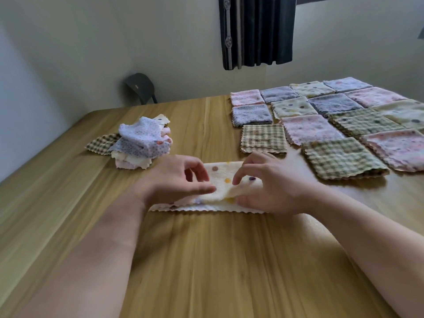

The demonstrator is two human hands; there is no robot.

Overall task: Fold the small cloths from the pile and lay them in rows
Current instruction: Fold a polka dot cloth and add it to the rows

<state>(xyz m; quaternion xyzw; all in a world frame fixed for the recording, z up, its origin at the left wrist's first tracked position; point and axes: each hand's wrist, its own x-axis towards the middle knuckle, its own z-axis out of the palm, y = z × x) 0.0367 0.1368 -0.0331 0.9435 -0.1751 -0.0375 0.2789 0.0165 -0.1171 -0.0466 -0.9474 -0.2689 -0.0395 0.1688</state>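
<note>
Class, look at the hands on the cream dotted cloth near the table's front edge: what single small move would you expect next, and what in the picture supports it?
Probably the right hand carries its pinched end across toward the left hand, halving the cream dotted cloth. It lies as a long strip, already folded once, while the folded cloths in rows are square. The pile still waits.
</note>
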